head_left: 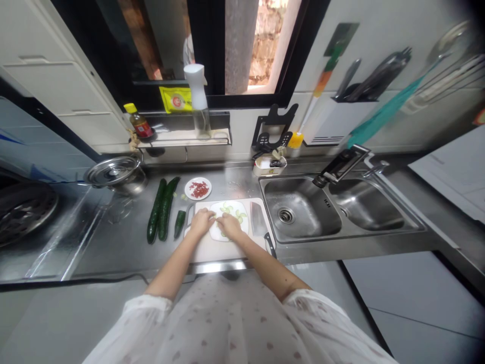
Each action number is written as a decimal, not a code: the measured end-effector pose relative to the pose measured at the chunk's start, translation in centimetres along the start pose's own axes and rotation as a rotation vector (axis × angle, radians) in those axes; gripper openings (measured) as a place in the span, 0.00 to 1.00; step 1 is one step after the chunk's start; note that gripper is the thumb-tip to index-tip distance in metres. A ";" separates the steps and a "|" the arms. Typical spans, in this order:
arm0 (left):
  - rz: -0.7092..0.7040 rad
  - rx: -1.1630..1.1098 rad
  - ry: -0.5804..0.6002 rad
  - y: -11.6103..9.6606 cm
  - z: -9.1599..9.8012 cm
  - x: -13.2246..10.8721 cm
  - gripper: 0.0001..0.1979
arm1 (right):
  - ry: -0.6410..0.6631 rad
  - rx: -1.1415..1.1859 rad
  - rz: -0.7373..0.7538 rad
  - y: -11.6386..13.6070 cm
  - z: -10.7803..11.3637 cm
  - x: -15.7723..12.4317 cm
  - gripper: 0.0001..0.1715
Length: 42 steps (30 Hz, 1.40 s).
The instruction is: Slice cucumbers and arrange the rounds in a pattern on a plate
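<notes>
A white plate (pixel 242 231) lies on the pale cutting board (pixel 206 253), with thin cucumber slices (pixel 229 208) spread in several spots on it. Over the plate's left side my left hand (pixel 202 222) is closed in a pinch, a small pale green cucumber slice at its fingertips. Close beside it, my right hand (pixel 229 226) has its fingers pressed together above the plate; what they hold, if anything, is hidden. A cleaver (pixel 258 218) with a black handle rests along the board's right side. Left of the board lies a cut piece of cucumber (pixel 180 224).
Two whole cucumbers (pixel 163 210) lie further left, near a lidded steel pot (pixel 117 174). Behind the board sits a small plate (pixel 187 189) of red pieces. A double sink (pixel 303 233) with a black faucet (pixel 341 166) is to the right. Above hangs a shelf (pixel 174 139) with bottles.
</notes>
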<state>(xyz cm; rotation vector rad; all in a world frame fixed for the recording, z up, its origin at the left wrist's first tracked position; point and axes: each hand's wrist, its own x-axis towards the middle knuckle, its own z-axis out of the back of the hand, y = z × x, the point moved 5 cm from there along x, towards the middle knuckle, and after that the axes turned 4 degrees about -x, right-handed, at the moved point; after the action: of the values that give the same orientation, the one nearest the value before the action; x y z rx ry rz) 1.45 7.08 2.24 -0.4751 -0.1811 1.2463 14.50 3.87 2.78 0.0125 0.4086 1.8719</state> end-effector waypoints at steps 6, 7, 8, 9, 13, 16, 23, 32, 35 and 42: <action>0.004 -0.012 0.004 0.1 0.0 0.0 0.16 | -0.023 0.055 -0.051 -0.4 0.1 0.0 0.17; 0.005 -0.013 0.004 0.1 0.0 0.0 0.16 | -0.016 0.055 -0.053 -0.4 0.0 0.0 0.17; 0.007 -0.013 0.003 0.1 0.0 0.0 0.16 | -0.009 0.052 -0.051 -0.4 0.0 0.0 0.17; 0.009 -0.014 0.003 0.1 0.0 0.0 0.16 | -0.004 0.048 -0.047 -0.4 -0.1 0.0 0.17; 0.009 -0.011 0.002 0.1 0.0 0.1 0.16 | -0.010 0.026 -0.027 -0.2 -0.1 0.0 0.16; 0.006 -0.001 0.001 0.0 0.0 0.1 0.15 | -0.005 0.008 -0.017 -0.1 0.0 0.1 0.17; 0.010 0.023 0.001 -0.2 0.0 0.3 0.14 | 0.016 -0.012 -0.006 0.2 0.3 0.3 0.17; 0.040 0.025 0.010 -0.3 -0.1 0.9 0.14 | 0.044 -0.051 -0.014 0.7 1.0 0.4 0.17; 0.086 -0.050 -0.054 0.1 0.6 0.5 0.14 | -0.018 0.013 -0.045 0.2 1.4 0.0 0.18; 0.339 -0.204 -0.287 4.8 2.4 -2.1 0.16 | -0.209 0.216 -0.134 -2.7 2.4 -2.5 0.21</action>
<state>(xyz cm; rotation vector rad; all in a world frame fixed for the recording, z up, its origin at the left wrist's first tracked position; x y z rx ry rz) -4.26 6.86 2.55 -0.5150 -0.4906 1.6368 18.37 3.00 4.75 0.3163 0.4529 1.6682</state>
